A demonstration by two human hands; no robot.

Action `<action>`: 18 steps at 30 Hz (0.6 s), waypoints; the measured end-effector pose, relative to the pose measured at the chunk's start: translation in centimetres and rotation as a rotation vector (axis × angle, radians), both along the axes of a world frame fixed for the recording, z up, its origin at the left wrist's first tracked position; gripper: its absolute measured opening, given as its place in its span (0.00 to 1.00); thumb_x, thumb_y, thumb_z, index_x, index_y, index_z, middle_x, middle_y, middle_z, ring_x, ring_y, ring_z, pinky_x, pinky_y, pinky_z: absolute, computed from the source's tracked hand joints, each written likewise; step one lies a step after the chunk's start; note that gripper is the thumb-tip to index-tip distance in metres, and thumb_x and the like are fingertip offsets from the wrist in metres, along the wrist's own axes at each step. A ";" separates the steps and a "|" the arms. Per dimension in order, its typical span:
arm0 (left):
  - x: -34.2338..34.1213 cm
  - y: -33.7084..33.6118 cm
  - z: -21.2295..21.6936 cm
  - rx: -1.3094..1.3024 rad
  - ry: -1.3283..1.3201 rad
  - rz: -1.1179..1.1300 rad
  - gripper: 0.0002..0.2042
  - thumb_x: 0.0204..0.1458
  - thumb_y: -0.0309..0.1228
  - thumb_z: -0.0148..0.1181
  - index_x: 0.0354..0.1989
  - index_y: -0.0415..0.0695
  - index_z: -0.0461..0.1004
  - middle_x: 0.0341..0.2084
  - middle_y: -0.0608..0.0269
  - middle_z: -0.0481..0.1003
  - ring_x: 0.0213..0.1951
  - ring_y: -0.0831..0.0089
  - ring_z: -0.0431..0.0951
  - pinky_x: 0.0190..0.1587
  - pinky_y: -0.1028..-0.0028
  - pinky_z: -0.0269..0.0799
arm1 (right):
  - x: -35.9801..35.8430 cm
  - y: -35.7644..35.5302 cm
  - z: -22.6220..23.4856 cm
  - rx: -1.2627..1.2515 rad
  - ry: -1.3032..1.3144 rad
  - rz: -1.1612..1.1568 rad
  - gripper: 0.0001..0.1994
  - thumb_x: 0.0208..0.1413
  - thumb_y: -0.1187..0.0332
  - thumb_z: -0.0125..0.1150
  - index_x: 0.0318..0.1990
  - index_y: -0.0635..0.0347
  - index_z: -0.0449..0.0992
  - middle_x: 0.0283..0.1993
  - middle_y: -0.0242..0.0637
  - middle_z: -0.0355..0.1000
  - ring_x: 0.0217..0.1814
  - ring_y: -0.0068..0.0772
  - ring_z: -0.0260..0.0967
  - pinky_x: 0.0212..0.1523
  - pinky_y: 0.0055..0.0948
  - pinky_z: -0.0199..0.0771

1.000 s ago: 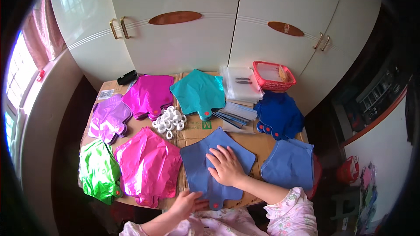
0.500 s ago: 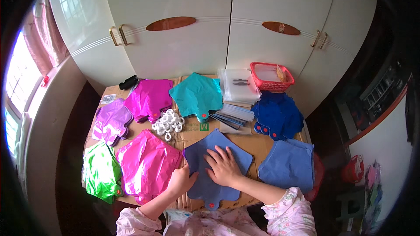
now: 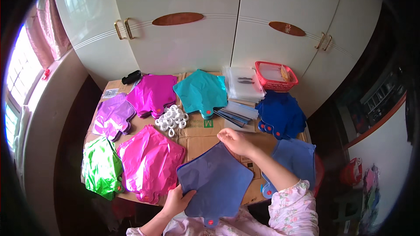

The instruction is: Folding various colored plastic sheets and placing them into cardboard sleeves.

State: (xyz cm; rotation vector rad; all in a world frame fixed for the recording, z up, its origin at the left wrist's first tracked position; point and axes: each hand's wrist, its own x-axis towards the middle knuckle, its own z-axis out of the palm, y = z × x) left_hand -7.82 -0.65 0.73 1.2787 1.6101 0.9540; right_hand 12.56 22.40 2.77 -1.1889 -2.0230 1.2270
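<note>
Both my hands grip a stack of flat, dusty-blue foil balloons, five-pointed, with a rounded, red-marked tab at the bottom. My left hand clasps its lower left edge, thumb on top and fingers underneath. At its top point, my right hand is closed on the tip. A thin purple edge shows along the stack's upper left side. The stack sits over the table's front edge, its tab hanging above my lap. Right of it lie more dusty-blue balloons, partly behind my right forearm.
Foil balloon piles in green, pink, lilac, magenta, teal and dark blue surround white rings on the cardboard-covered table. Clear bags and a red basket stand at the back.
The dusty-blue stack has been lifted and drawn toward me. My right hand went from lying flat on it to holding its top tip; my left now grasps its edge lower down.
</note>
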 end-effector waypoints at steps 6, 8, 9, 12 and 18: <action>0.3 -1.0 0.0 -0.010 -0.122 0.006 0.13 0.54 0.31 0.58 0.44 0.36 0.71 0.31 0.55 0.79 0.32 0.73 0.78 0.35 0.72 0.72 | -1.0 -0.2 1.8 -0.196 -0.210 0.226 0.12 0.60 0.62 0.54 0.33 0.62 0.75 0.22 0.29 0.71 0.23 0.19 0.67 0.26 0.24 0.67; 0.1 -1.8 -0.5 -0.053 -0.222 0.057 0.13 0.55 0.30 0.58 0.44 0.35 0.70 0.30 0.58 0.78 0.33 0.76 0.77 0.35 0.73 0.72 | -1.4 -0.5 1.9 -0.222 -0.248 0.246 0.11 0.59 0.63 0.54 0.33 0.62 0.75 0.20 0.29 0.70 0.22 0.19 0.67 0.25 0.25 0.67; 0.0 -2.5 -0.7 -0.073 -0.270 0.085 0.13 0.56 0.30 0.57 0.44 0.34 0.70 0.30 0.59 0.78 0.33 0.77 0.76 0.35 0.74 0.71 | -1.5 -0.7 1.9 -0.199 -0.262 0.256 0.10 0.59 0.63 0.54 0.33 0.61 0.75 0.20 0.29 0.70 0.22 0.19 0.67 0.25 0.25 0.67; -0.7 -5.7 1.2 -0.371 -0.261 -0.034 0.15 0.55 0.30 0.59 0.45 0.33 0.69 0.33 0.60 0.77 0.37 0.76 0.76 0.41 0.75 0.71 | -0.9 -0.5 1.2 -0.159 -0.273 0.255 0.10 0.59 0.64 0.55 0.33 0.61 0.75 0.21 0.30 0.71 0.22 0.20 0.68 0.25 0.25 0.68; 1.7 -8.8 -2.0 -0.690 -0.633 -0.159 0.18 0.53 0.33 0.62 0.48 0.35 0.72 0.37 0.63 0.76 0.39 0.76 0.75 0.43 0.76 0.71 | -1.3 -0.6 0.8 -0.189 -0.286 0.223 0.09 0.58 0.65 0.55 0.33 0.61 0.75 0.21 0.31 0.71 0.24 0.21 0.70 0.26 0.26 0.69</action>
